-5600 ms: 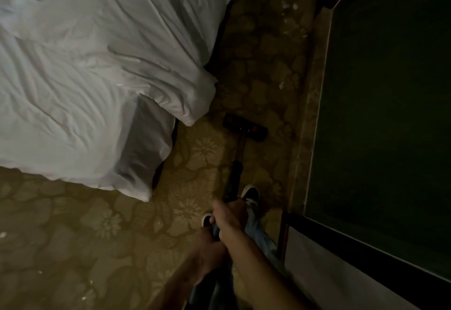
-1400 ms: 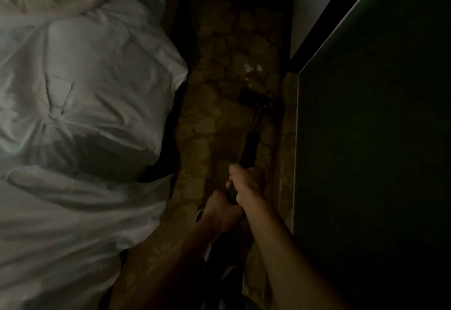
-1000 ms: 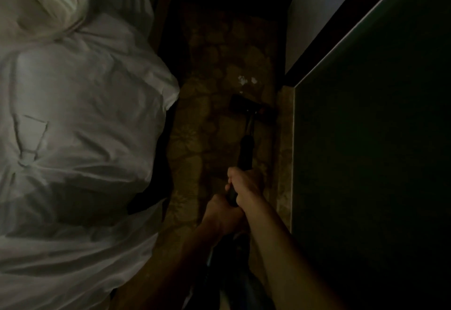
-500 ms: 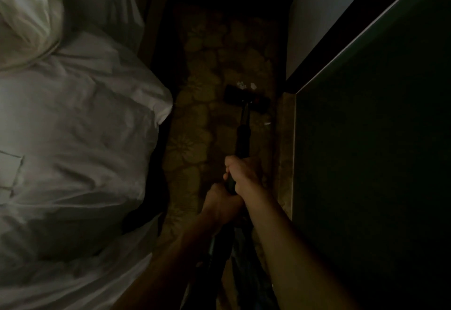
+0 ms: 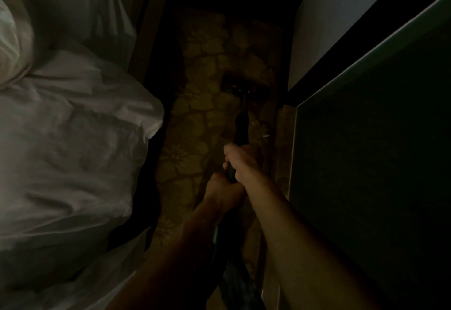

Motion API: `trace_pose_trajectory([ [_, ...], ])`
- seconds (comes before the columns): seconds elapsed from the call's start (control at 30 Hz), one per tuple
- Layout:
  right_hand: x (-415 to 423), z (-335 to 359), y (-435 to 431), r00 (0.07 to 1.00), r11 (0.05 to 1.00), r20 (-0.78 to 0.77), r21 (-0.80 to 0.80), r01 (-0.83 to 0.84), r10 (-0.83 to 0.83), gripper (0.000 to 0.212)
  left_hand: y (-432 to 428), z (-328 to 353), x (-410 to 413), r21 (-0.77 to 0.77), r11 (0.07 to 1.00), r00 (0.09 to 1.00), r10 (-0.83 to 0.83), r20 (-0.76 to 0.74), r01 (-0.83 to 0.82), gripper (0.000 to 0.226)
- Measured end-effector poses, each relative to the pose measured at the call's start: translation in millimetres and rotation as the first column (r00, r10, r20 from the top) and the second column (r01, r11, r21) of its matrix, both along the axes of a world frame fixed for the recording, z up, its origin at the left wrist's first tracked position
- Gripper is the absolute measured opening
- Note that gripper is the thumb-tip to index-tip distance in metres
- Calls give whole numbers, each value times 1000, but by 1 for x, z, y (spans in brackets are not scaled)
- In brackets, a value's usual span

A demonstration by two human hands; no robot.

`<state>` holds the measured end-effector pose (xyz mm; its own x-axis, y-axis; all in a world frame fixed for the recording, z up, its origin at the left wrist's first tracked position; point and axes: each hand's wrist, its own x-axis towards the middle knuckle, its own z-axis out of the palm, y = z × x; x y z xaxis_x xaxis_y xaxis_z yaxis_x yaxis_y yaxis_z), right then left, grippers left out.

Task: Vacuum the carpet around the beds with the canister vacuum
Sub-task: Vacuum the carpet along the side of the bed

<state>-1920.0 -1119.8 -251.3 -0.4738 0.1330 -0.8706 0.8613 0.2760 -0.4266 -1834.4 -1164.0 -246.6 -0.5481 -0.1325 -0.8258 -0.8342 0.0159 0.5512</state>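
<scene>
The room is dim. A black vacuum wand (image 5: pixel 241 126) runs forward from my hands down to a dark floor head (image 5: pixel 240 87) on the flower-patterned carpet (image 5: pixel 195 119), in the narrow strip between the bed and the wall. My right hand (image 5: pixel 240 160) grips the wand in front. My left hand (image 5: pixel 223 193) grips it just behind, and the two hands touch. A ribbed hose (image 5: pixel 214 243) trails back under my forearms. The canister itself is out of view.
A bed with a rumpled white duvet (image 5: pixel 73 151) fills the left side. A dark green wall panel (image 5: pixel 366 163) and a pale panel (image 5: pixel 324 24) close off the right. A small white scrap (image 5: pixel 265 135) lies on the carpet right of the wand. The far end is black.
I have walked forward along the bed into the darker gap. The floor head has pushed forward over the white specks that lay just ahead of it. Both hands keep the same grip.
</scene>
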Motion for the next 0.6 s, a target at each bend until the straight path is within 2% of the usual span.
trace_pose_trajectory([
  [0.03, -3, 1, 0, 1000, 1000, -6, 4, 1, -1, 12, 1, 1, -3, 2, 1000, 1000, -2, -2, 2, 13],
  [0.13, -7, -1, 0, 999, 1000, -30, 0, 16, -16, 29, 3, 3, -8, 1, 1000, 1000, -12, -9, 12, 12],
  [0.27, -2, 4, -2, 1000, 1000, -29, 20, -6, 7, 35, 4, 8, -4, 8, 1000, 1000, -7, 7, 7, 17],
  [0.33, 4, 5, 0, 1000, 1000, -22, 25, -10, 10, 29, 5, 10, 4, 6, 1000, 1000, -8, 7, 8, 22],
  [0.4, 14, 8, 4, 1000, 1000, -1, 25, -17, 17, 14, 8, 9, 15, 2, 1000, 1000, -7, -21, 7, 24],
  [0.53, 46, 12, 11, 1000, 1000, 8, 25, 11, -11, 7, 12, 12, 47, 15, 1000, 999, -27, -35, 27, 14],
  [0.6, 65, 12, 14, 1000, 999, 0, 38, 20, -20, 26, 14, 14, 66, 31, 999, 999, -40, -14, 41, 16],
])
